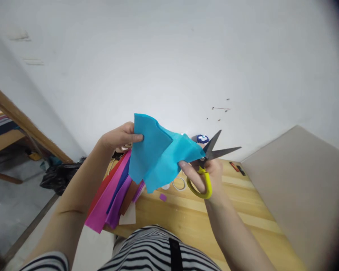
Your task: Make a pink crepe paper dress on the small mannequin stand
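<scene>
My left hand point(120, 136) pinches the upper left edge of a folded sheet of blue tissue paper point(158, 152), lifted above a wooden table point(243, 210). My right hand point(206, 171) grips yellow-handled scissors point(211, 158); the dark blades are spread and point up and to the right. The same hand's fingers also touch the blue paper's right corner.
Several coloured paper sheets point(113, 195), red, pink and purple, hang over the table's left edge. A roll of clear tape point(179, 183) and a small purple scrap point(163, 197) lie under the blue paper. A grey board point(299, 180) leans at right. A black bag point(59, 175) sits on the floor.
</scene>
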{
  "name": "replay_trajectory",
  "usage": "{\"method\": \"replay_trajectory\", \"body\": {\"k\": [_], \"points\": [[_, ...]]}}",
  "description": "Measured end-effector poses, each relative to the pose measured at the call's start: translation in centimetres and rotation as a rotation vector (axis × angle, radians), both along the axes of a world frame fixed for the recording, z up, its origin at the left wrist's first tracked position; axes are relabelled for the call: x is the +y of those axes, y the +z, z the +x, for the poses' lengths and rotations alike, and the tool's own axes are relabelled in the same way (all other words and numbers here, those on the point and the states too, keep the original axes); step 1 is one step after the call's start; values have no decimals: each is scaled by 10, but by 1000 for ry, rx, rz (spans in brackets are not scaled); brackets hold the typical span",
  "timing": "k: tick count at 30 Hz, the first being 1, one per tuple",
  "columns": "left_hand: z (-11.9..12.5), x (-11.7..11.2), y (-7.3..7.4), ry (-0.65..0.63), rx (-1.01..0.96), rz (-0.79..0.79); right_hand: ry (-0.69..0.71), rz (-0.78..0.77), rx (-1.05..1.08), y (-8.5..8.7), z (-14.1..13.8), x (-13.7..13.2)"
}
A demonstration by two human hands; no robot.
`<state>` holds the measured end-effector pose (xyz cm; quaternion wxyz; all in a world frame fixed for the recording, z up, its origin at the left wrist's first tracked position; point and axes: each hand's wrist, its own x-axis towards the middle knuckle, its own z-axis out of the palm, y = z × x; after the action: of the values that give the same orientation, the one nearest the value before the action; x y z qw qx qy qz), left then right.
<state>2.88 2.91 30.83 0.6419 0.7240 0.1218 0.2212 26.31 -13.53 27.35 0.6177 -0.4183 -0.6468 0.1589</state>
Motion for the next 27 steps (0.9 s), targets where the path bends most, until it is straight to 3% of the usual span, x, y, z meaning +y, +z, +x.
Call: {"method": "replay_trajectory", "body": {"k": [5, 9, 13, 17, 20, 27], "points": [[10, -7, 4, -72, -54, -7, 214, 58, -59, 6, 9, 3], [20, -14, -5, -140, -73, 55, 211, 3, -30, -6, 9, 8], [27, -19, -19, -127, -72, 96, 191, -18, -38, -10, 0, 11], [31, -25, -33, -65, -128, 13, 111, 21, 20, -2, -13, 10], [33, -35, -38, 52, -132, 2, 56, 70, 61, 5, -23, 10], [34, -56, -42, 277, -31, 284, -73, 117, 202, 4, -36, 15]]}}
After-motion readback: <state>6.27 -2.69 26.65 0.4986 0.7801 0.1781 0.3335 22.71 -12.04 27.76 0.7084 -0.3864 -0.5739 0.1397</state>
